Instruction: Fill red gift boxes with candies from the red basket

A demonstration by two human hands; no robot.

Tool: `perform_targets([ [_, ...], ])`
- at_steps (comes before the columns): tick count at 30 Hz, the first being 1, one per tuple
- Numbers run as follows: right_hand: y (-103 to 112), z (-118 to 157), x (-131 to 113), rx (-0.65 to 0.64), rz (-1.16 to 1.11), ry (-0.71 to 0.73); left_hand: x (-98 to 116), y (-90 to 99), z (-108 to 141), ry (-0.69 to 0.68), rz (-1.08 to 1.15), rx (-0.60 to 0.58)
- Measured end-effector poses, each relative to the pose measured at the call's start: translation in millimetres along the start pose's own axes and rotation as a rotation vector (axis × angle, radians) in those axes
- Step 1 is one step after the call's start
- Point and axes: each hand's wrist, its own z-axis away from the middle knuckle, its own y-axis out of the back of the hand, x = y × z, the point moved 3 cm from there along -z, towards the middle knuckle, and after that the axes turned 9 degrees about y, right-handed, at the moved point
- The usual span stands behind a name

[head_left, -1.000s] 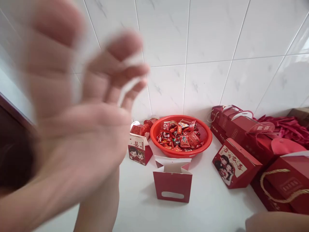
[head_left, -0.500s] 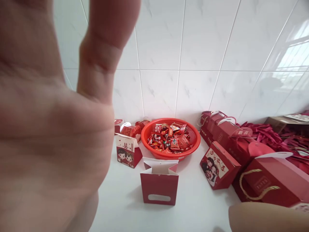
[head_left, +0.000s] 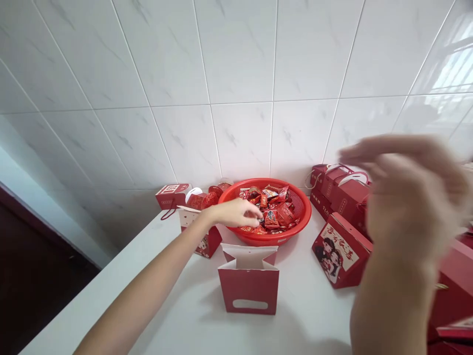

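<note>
Centrally, one dark-red cardboard box with a pale lining (head_left: 248,291), upright on the white tabletop (head_left: 185,315), its top open, a rounded white panel low on the near face; dial centre for all bearings. At twelve o'clock, just beyond: one round red plastic basket with perforated walls (head_left: 308,217), holding many small red-wrapped sweets (head_left: 284,213). Hands, two. Left hand (head_left: 236,213): over the basket's near-left part, fingers curled at the sweets; whether grasping one, cannot tell. Right hand (head_left: 410,197): two o'clock, raised, blurred, fingers bent; whether released or clenched on anything, cannot tell. Also at two o'clock: one red slope-sided cardboard box with a cartoon couple (head_left: 340,251), partly behind the right hand. At one o'clock, near the white marbled tile wall (head_left: 240,74): several red cardboard gift boxes (head_left: 343,197). At eleven o'clock: one red-and-cream printed box (head_left: 212,241), partly behind the left forearm (head_left: 155,281); farther, one small red corded box (head_left: 172,195).
</note>
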Motion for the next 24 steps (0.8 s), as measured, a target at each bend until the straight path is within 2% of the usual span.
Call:
perform_targets([
  [1, -8, -1, 11, -0.033, -0.008, -0.056, -11, -10.1, -15, 0.052, -0.094, -0.088],
  [3, -30, 2, 43, -0.205, -0.015, -0.221, -26, -27.6, -39, 0.137, -0.191, -0.214],
  [6, -65, 19, 100, -0.502, 0.029, -0.412, -33, -42.8, -60, 0.179, -0.256, -0.274],
  [9, -87, 43, 145, -0.61, 0.055, -0.463, -32, -50.2, -68, 0.234, -0.299, -0.324],
  [12, -102, 68, 175, -0.713, 0.067, -0.477, -32, -53.7, -73, 0.273, -0.314, -0.317],
  [16, -109, 86, 193, -0.812, 0.041, -0.514, -35, -56.3, -76, 0.28, -0.278, -0.327],
  [24, -106, 81, 182, -0.844, 0.113, -0.526, -39, -60.2, -81, 0.237, -0.257, -0.377],
])
